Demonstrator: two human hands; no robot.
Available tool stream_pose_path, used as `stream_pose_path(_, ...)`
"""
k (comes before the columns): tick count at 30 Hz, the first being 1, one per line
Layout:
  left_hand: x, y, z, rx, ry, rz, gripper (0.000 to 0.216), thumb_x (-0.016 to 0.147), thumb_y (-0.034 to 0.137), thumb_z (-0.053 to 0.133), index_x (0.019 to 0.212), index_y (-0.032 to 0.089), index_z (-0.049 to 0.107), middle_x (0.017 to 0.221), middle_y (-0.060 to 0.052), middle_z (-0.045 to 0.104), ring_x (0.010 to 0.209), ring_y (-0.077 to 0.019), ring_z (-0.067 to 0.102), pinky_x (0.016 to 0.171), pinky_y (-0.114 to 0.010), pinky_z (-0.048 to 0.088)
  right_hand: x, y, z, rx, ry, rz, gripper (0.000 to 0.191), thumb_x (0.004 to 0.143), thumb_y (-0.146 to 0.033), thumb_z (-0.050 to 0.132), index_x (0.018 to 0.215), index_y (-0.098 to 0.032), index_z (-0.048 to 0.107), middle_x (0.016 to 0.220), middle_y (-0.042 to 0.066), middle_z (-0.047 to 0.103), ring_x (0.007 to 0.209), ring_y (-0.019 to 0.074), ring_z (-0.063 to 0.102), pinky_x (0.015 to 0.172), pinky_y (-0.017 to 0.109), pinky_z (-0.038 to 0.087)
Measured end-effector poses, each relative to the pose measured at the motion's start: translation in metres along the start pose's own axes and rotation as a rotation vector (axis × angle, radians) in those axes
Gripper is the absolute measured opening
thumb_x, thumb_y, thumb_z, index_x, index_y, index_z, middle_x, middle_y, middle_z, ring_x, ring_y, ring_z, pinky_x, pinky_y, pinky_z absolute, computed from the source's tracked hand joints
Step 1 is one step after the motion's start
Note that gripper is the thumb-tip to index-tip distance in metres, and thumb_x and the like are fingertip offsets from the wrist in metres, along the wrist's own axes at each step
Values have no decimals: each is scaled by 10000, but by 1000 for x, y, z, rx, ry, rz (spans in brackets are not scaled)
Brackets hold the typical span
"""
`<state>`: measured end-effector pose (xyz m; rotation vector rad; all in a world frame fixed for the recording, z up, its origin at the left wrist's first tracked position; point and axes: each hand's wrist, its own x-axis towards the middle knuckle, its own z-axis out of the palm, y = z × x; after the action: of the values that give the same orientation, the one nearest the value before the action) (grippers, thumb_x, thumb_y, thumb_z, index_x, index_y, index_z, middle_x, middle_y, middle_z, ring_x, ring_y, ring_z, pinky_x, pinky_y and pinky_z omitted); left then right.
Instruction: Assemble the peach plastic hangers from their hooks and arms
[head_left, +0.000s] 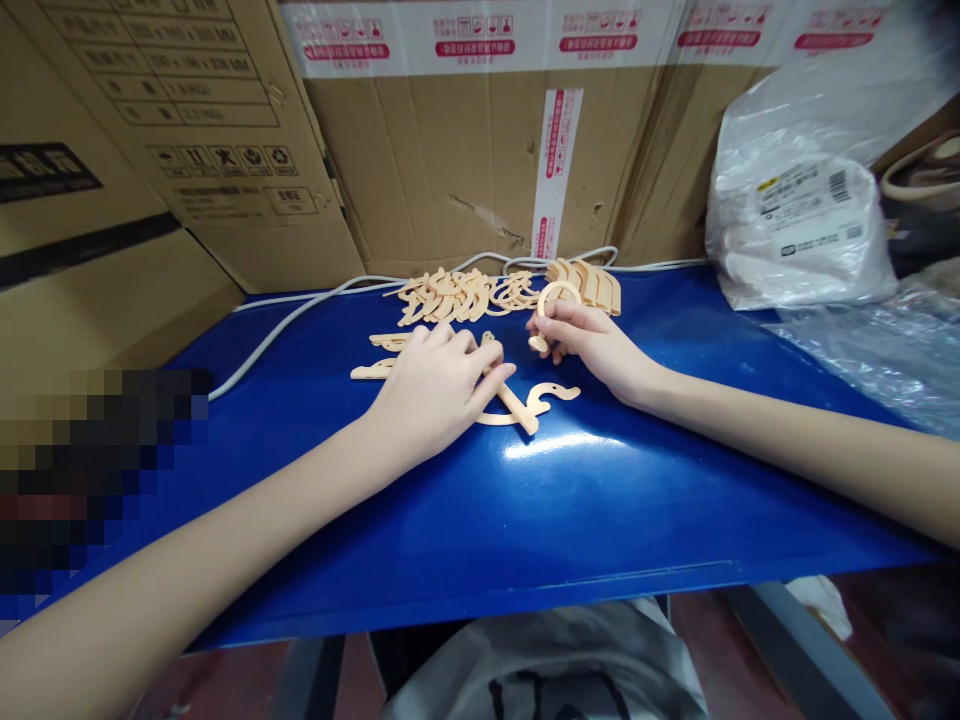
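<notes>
On the blue table top point(600, 500) lie flat pale wooden cut-out pieces. My left hand point(435, 385) rests palm down on a few of them, fingers bent, pressing a straight wooden strip point(517, 405) that crosses a curved piece point(547, 395). My right hand point(592, 340) pinches a hook-shaped wooden ring piece point(556, 295) between thumb and fingers, holding it upright just above the table. Behind both hands is a pile of similar wooden pieces point(465, 295) and a stacked row of curved ones point(592, 282).
Cardboard boxes point(480, 150) wall off the back and left. A white cable point(300, 315) runs along the table's far edge. A white plastic bag with labels point(802, 230) and clear plastic wrap point(885, 350) sit at the right. A bag point(555, 665) hangs below the front edge.
</notes>
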<state>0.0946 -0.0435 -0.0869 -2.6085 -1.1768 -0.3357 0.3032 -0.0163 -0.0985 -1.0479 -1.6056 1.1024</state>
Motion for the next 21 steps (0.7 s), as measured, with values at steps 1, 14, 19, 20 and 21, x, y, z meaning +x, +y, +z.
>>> stream_pose_path(1, 0, 0, -1, -26, -2, -24, 397, 1039, 410, 351, 1040, 176, 672, 916, -101, 697, 845, -273, 555, 743, -394, 345, 0, 0, 0, -1, -5, -5, 100, 864, -241, 567, 816, -165, 611, 756, 6, 578, 682, 117, 545, 613, 245, 419)
stream_pose_path(14, 0, 1, -13, -374, -48, -345, 80, 801, 302, 610, 806, 222, 610, 795, 0, 723, 770, -217, 652, 577, -294, 349, -2, 2, -2, -198, -119, -112, 311, 860, -468, 649, 810, -171, 728, 756, 25, 663, 707, 138, 537, 644, 274, 392)
stream_pose_path(19, -2, -4, -10, -415, -91, -345, 248, 781, 293, 596, 1014, 217, 635, 841, -2, 731, 825, -231, 650, 590, -301, 371, -5, 2, -3, -278, -88, -130, 316, 881, -471, 628, 875, -191, 775, 752, 25, 670, 701, 155, 546, 629, 286, 377)
stream_pose_path(20, -3, -5, -10, -429, -99, -338, 262, 806, 306, 578, 1042, 210, 642, 869, -12, 728, 844, -232, 647, 615, -308, 388, -5, 2, -3, -275, -87, -124, 311, 872, -471, 639, 867, -189, 771, 738, 23, 661, 691, 154, 540, 625, 286, 372)
stream_pose_path(21, -3, -6, -10, -445, -104, -327, 271, 842, 316, 548, 1067, 202, 649, 909, -25, 725, 868, -233, 644, 653, -318, 407, -6, 1, -3, -266, -88, -122, 304, 864, -466, 649, 850, -185, 762, 727, 20, 652, 685, 151, 533, 624, 286, 368)
